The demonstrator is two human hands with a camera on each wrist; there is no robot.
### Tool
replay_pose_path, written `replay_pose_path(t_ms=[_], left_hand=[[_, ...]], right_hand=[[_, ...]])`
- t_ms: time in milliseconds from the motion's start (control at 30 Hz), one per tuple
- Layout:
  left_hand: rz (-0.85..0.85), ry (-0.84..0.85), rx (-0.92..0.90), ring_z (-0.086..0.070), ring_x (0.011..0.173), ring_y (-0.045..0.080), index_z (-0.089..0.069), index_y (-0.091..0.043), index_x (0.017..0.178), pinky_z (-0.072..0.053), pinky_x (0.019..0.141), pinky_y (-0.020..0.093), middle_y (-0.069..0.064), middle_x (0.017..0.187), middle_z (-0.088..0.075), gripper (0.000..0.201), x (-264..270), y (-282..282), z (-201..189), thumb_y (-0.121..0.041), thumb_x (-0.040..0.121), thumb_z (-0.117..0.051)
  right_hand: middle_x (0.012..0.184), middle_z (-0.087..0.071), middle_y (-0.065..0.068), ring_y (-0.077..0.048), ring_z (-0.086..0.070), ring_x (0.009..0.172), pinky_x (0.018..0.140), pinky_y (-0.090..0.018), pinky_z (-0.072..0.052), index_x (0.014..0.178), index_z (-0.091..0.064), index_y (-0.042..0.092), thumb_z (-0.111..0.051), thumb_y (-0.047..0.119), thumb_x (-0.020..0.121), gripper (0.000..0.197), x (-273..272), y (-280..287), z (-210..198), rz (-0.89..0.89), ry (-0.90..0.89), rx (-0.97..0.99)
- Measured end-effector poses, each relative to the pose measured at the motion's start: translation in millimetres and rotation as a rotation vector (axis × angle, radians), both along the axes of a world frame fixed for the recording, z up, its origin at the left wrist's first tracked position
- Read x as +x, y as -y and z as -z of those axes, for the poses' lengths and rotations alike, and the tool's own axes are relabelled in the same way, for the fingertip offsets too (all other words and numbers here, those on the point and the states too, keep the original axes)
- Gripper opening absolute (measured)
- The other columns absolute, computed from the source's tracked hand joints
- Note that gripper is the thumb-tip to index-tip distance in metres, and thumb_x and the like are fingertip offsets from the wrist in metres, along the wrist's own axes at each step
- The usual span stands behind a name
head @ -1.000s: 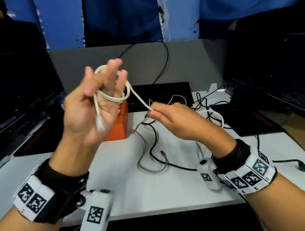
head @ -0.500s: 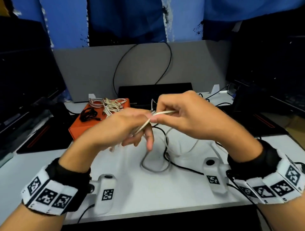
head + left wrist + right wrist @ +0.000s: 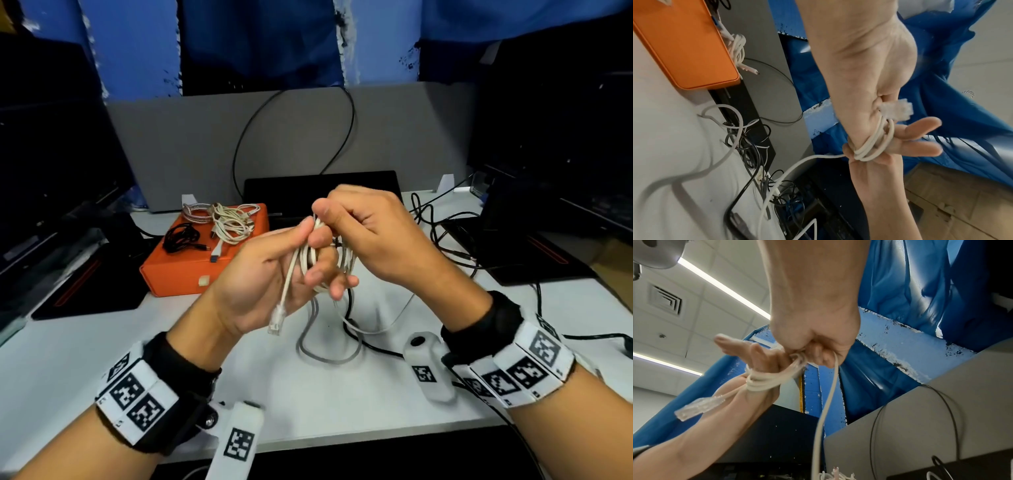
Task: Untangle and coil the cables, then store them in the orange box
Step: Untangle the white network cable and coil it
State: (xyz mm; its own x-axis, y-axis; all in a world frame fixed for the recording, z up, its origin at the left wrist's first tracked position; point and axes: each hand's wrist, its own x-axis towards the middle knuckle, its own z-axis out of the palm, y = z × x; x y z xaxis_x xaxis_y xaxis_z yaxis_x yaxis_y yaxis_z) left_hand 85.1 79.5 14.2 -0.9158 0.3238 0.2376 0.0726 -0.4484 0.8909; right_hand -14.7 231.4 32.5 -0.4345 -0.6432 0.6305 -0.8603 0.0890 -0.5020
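A: Item one, nearest the camera: what is entered for the left hand (image 3: 274, 274)?

B: It is held palm up above the table (image 3: 85, 349). A white cable (image 3: 310, 258) is looped several times round its fingers, so the hand is being used as a former, presumably to keep the turns even. The thumb is pressed against the turns from above. The clear plug (image 3: 276, 320) is left hanging below the palm, where it cannot be caught in the winding.

A: And the right hand (image 3: 370, 236)?

B: It is set just beside and above the left. The running length of the white cable is pinched between thumb and curled fingers, touching the coil; a further turn is judged to be in hand. In the right wrist view the free length is seen dropping from that pinch towards the table.

A: What is listed beneath the hands?

B: The unwound tail of the white cable is laid on the table, crossed by a grey cable (image 3: 318, 346) and a black cable (image 3: 383, 349). These are not yet sorted; a snag is thought possible where they cross.

A: Farther back?

B: The orange box (image 3: 178, 270) is placed to the left, well within reach. On its top a black coil (image 3: 181, 236), a braided coil (image 3: 196, 213) and a white bundle (image 3: 233, 222) are set. Whether the box is open cannot be told.

A: Beyond that?

B: More black wires (image 3: 442, 226) are recorded at right, and a grey partition (image 3: 171, 147) at the back.
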Motion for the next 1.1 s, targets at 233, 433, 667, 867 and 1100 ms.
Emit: replay_pose_path(t_ms=[233,433,667,867,1100], left_hand=[[0.007,-0.025,0.215,-0.051,0.035,0.007,-0.063,-0.005,0.099,-0.058,0.078,0.03,-0.007,0.038,-0.032,0.04,3.0,-7.6,-4.8,-0.026,0.109,-0.03],[-0.332,-0.141,0.328,-0.05,0.04,0.006,-0.059,-0.006,0.113,-0.056,0.078,0.022,-0.007,0.046,-0.046,0.036,2.7,16.2,-25.6,-0.025,0.112,-0.028],[-0.96,-0.319,-0.336,-0.077,0.085,0.024,-0.054,0.0,0.13,-0.057,0.083,0.029,0.006,0.09,-0.078,0.035,-6.2,23.7,-16.9,-0.024,0.112,-0.035],[-0.844,-0.279,-1.115,-0.069,0.061,0.022,-0.066,-0.02,0.117,-0.056,0.067,0.046,-0.016,0.078,-0.075,0.033,-2.9,30.4,-8.9,-0.038,0.108,-0.039],[-0.417,-0.109,-0.668,-0.017,0.042,0.032,-0.074,-0.012,0.074,-0.044,0.057,0.043,-0.002,0.041,-0.053,0.063,12.7,10.0,-25.8,-0.032,0.111,-0.027]], right_hand=[[0.071,-0.056,0.002,-0.01,-0.051,0.062,0.059,-0.032,-0.045,0.079,-0.055,0.02,-0.034,0.04,0.112,0.044,4.7,6.3,2.3,-0.171,0.325,-0.111],[0.067,-0.037,-0.004,-0.014,-0.031,0.048,0.042,-0.027,-0.042,0.105,-0.056,0.013,-0.037,0.038,0.112,0.033,-9.6,5.7,13.8,-0.199,0.535,0.115],[0.07,-0.052,0.007,-0.005,-0.045,0.061,0.067,-0.032,-0.044,0.087,-0.055,0.017,-0.039,0.038,0.111,0.036,26.4,14.6,18.5,-0.269,0.158,0.626],[0.065,-0.056,0.015,-0.001,-0.051,0.063,0.063,-0.026,-0.041,0.1,-0.071,0.017,-0.054,0.034,0.106,0.024,25.9,-4.1,-8.0,-0.206,0.006,0.546],[0.07,-0.062,0.011,-0.003,-0.061,0.071,0.073,-0.03,-0.051,0.116,-0.065,0.027,-0.062,0.038,0.102,0.018,1.1,-7.9,-8.4,-0.077,0.186,0.054]])
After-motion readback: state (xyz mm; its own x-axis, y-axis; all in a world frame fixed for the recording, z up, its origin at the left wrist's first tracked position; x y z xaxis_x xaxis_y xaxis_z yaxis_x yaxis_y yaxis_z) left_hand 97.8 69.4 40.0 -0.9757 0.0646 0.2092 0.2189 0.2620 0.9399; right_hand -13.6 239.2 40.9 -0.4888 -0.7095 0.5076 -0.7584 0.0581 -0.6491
